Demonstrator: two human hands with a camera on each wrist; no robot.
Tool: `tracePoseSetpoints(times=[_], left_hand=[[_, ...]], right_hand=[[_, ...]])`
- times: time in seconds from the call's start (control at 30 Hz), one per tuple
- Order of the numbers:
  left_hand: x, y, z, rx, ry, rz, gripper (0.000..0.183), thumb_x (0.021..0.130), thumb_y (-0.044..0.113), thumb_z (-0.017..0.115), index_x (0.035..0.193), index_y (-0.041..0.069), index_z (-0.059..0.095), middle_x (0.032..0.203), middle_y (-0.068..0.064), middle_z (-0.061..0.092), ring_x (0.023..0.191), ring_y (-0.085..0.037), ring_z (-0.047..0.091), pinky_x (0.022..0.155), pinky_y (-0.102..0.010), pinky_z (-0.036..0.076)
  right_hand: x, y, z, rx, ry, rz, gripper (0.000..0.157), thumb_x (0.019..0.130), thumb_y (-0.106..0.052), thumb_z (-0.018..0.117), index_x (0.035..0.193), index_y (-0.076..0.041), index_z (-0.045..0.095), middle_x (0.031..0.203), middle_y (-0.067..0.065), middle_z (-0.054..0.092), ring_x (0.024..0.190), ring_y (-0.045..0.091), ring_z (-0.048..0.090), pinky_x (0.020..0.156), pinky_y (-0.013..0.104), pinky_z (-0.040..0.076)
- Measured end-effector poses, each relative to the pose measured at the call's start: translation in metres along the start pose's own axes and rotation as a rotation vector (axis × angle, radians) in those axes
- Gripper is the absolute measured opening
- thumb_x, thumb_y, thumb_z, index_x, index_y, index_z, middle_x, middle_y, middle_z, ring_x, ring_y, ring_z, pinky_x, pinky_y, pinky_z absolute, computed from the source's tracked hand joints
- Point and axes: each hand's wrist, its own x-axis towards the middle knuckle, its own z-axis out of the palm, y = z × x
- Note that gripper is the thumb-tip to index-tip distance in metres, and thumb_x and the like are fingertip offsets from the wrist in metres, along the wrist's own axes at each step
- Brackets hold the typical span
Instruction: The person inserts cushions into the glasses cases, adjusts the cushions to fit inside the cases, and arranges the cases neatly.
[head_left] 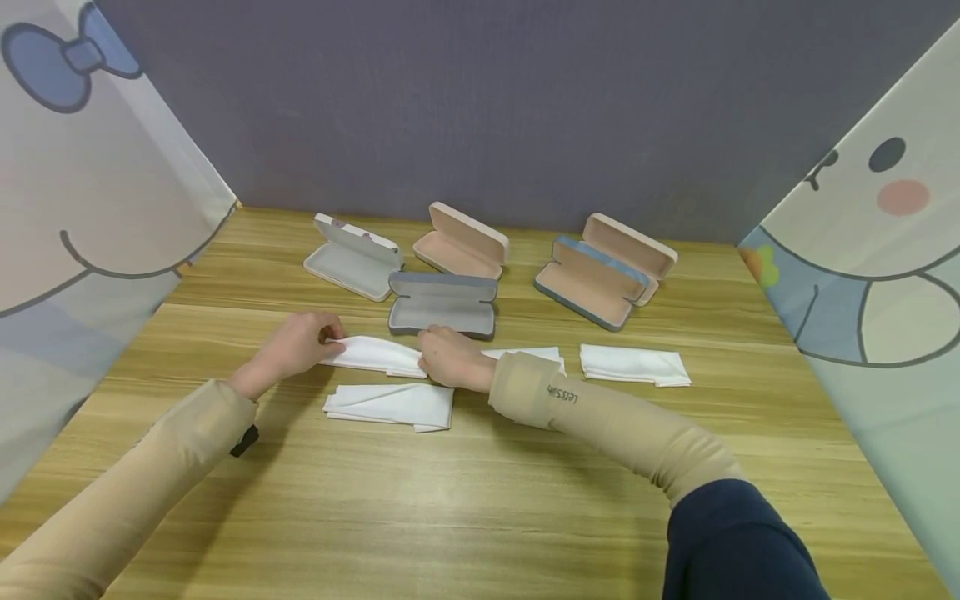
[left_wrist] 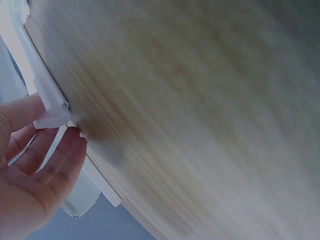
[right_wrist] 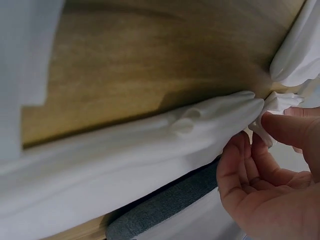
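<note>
My left hand (head_left: 303,340) pinches the left end of a folded white cloth (head_left: 375,356) between thumb and fingers. In the left wrist view, the cloth's end (left_wrist: 52,114) shows between the thumb and fingertips, with the other fingers loosely bent. At the cloth's right end my right hand (head_left: 453,358) pinches it, and that hand's back hides the grip in the head view. A second folded white cloth (head_left: 397,406) lies just nearer to me. Right beyond the hands stands an open grey glasses case (head_left: 442,315).
Further white cloths lie to the right, one (head_left: 525,353) partly behind my right forearm and another (head_left: 633,365) beyond it. Open glasses cases line the back: a white one (head_left: 348,268), a pink one (head_left: 457,254), a blue one (head_left: 581,292) and another pink one (head_left: 630,250).
</note>
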Motion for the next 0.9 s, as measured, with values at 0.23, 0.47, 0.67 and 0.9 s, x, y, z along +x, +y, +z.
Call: tracePoseSetpoints(times=[0.23, 0.47, 0.67, 0.9], left_hand=[[-0.002, -0.003, -0.001, -0.055, 0.003, -0.021, 0.008, 0.085, 0.006, 0.069, 0.082, 0.003, 0.062, 0.074, -0.008, 0.062, 0.066, -0.015, 0.049, 0.058, -0.024, 0.039], [-0.003, -0.001, -0.005, -0.066, 0.021, -0.013, 0.009, 0.085, 0.008, 0.07, 0.081, 0.004, 0.063, 0.076, -0.007, 0.063, 0.069, -0.015, 0.052, 0.063, -0.026, 0.041], [-0.007, 0.003, -0.006, -0.083, 0.069, 0.004, 0.008, 0.086, 0.008, 0.07, 0.082, 0.004, 0.064, 0.077, -0.008, 0.065, 0.074, -0.018, 0.058, 0.066, -0.029, 0.047], [-0.01, 0.01, -0.012, -0.162, 0.121, -0.004, 0.009, 0.087, 0.011, 0.069, 0.085, 0.003, 0.065, 0.083, -0.011, 0.067, 0.08, -0.02, 0.061, 0.076, -0.037, 0.054]], right_hand=[[-0.001, 0.002, -0.003, 0.066, 0.02, -0.02, 0.015, 0.096, -0.012, 0.054, 0.096, 0.0, 0.064, 0.093, 0.01, 0.064, 0.078, 0.015, 0.053, 0.071, 0.026, 0.049], [-0.006, 0.005, -0.01, 0.125, 0.05, -0.026, 0.014, 0.096, -0.011, 0.055, 0.092, 0.0, 0.064, 0.089, 0.008, 0.062, 0.075, 0.014, 0.049, 0.068, 0.025, 0.046], [-0.013, 0.007, -0.022, 0.186, 0.075, -0.025, 0.015, 0.097, -0.012, 0.053, 0.093, -0.002, 0.064, 0.085, 0.007, 0.061, 0.07, 0.012, 0.049, 0.062, 0.021, 0.041], [-0.021, 0.01, -0.041, 0.209, 0.153, -0.059, 0.014, 0.096, -0.013, 0.057, 0.097, -0.001, 0.064, 0.089, 0.009, 0.063, 0.073, 0.014, 0.053, 0.063, 0.02, 0.043]])
